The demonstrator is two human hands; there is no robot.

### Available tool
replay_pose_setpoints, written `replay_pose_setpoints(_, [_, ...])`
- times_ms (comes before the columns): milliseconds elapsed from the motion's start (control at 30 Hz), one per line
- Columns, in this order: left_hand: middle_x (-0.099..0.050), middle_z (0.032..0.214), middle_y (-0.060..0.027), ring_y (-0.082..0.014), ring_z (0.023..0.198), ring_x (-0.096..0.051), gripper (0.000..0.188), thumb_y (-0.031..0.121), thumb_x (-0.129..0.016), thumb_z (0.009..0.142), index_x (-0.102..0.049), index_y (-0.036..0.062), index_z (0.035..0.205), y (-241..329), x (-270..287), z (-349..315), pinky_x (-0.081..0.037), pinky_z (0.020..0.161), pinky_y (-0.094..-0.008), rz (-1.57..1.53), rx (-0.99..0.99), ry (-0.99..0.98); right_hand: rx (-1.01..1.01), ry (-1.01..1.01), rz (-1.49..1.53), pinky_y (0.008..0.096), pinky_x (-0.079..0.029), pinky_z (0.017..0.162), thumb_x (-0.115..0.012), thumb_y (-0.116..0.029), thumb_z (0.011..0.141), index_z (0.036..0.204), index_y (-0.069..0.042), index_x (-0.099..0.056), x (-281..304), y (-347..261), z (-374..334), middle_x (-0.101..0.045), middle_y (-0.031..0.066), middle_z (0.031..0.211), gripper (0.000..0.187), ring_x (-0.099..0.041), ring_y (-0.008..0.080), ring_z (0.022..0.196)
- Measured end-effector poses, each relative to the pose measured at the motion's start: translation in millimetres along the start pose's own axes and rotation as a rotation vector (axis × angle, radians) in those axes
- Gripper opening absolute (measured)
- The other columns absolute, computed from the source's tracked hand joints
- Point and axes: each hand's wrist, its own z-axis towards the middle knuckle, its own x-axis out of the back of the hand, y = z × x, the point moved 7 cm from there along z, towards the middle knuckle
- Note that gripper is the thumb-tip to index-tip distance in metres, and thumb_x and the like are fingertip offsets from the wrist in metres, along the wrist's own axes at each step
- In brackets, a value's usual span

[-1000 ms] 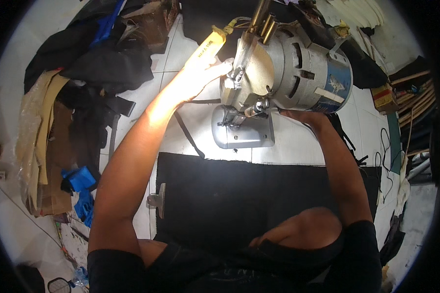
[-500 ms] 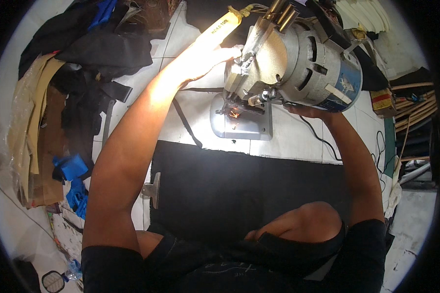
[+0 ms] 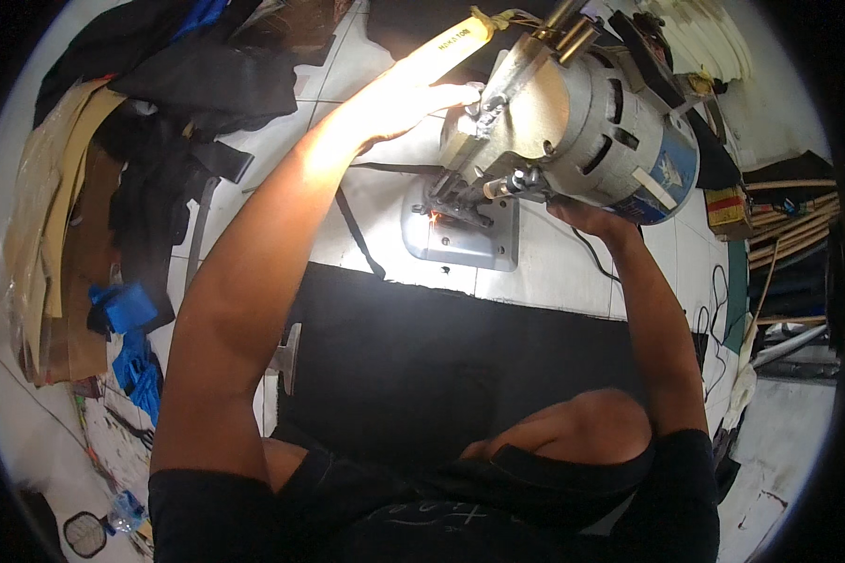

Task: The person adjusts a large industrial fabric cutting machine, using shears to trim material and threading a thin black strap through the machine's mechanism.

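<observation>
A cloth cutting machine with a round grey motor housing stands tilted over its flat metal base plate. My left hand is at its yellow-wrapped handle, strongly lit, with the thumb reaching to the upright metal body. Glare blurs most of its fingers. My right hand grips the underside of the motor, fingers partly hidden below it. Small orange sparks glow low on the machine, just above the base plate.
Black cloth spreads across the white tiled surface before my bent knee. A metal clip sits at its left edge. Dark fabric and brown card sheets are piled at left, with blue plastic near them. Rolls fill the right side.
The machine appears shifted slightly right with both hands still on it. The sparks show a little farther left and are smaller. The whole view has turned slightly.
</observation>
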Motion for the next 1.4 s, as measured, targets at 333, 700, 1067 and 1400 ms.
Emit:
replay_pose_setpoints(333, [-0.064, 0.117, -0.0090, -0.0140, 0.104, -0.059, 0.066, 0.028, -0.071, 0.084, -0.043, 0.0110, 0.141, -7, 2, -1, -0.045, 0.093, -0.0291, 0.166, 0.169, 0.063, 0.062, 0.095, 0.089, 0.0384, -0.042, 0.101, -0.043, -0.038, 0.096, 0.123, -0.013, -0.043, -8, -15, -8, -0.050, 0.0064, 0.120, 0.037, -0.048, 0.0230, 0.115])
replay_pose_setpoints(700, [-0.067, 0.110, -0.0061, -0.0119, 0.098, -0.060, 0.059, 0.028, -0.072, 0.084, -0.050, 0.0099, 0.136, -6, 5, -5, -0.048, 0.087, -0.0273, 0.172, 0.245, 0.069, -0.160, 0.137, 0.436, 0.0414, -0.042, 0.098, -0.051, -0.039, 0.092, 0.118, -0.017, -0.050, -4, -11, 0, -0.055, 0.0038, 0.115, 0.034, -0.051, 0.0243, 0.109])
replay_pose_setpoints(1067, [-0.066, 0.112, -0.0078, -0.0129, 0.100, -0.061, 0.059, 0.029, -0.071, 0.085, -0.049, 0.0112, 0.137, -21, 10, 0, -0.047, 0.089, -0.0280, 0.086, 0.136, 0.060, -0.192, 0.124, 0.552, 0.0366, -0.044, 0.096, -0.046, -0.037, 0.096, 0.115, -0.018, -0.045, -1, -9, 4, -0.052, -0.0010, 0.108, 0.027, -0.050, 0.0165, 0.105])
replay_pose_setpoints(1400, [-0.067, 0.111, -0.0074, -0.0126, 0.099, -0.061, 0.050, 0.029, -0.070, 0.085, -0.056, 0.0099, 0.129, -8, 9, -6, -0.047, 0.090, -0.0277, 0.210, 0.184, 0.078, 0.346, 0.030, -1.005, 0.0282, -0.048, 0.098, -0.034, -0.032, 0.101, 0.112, -0.011, -0.039, 14, 5, 9, -0.047, 0.0019, 0.106, 0.024, -0.051, 0.0139, 0.107])
